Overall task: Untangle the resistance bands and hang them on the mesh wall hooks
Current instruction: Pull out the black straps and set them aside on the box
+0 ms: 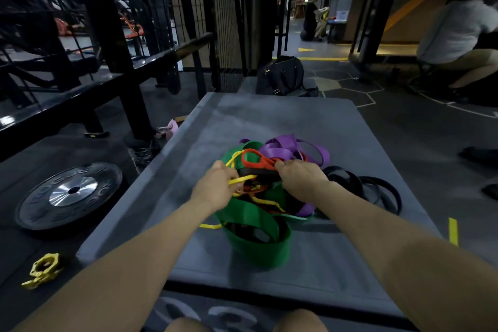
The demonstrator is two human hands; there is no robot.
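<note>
Both hands are in a tangled heap of resistance bands at the middle of a grey bench. Left hand: fingers curled round a thin yellow band. Right hand: fingers curled into the heap beside a red band; what they grip is hidden by the hand itself. A wide green band forms the near part of the heap, purple bands the far part, and black bands lie to the right. How the strands cross inside the heap cannot be made out. Black mesh wall stands far left, well apart from the heap; hooks not discernible. On the floor, left: weight plate, yellow collar. Beyond the bench: dark bag. Far right: a seated person, partly cut off.
</note>
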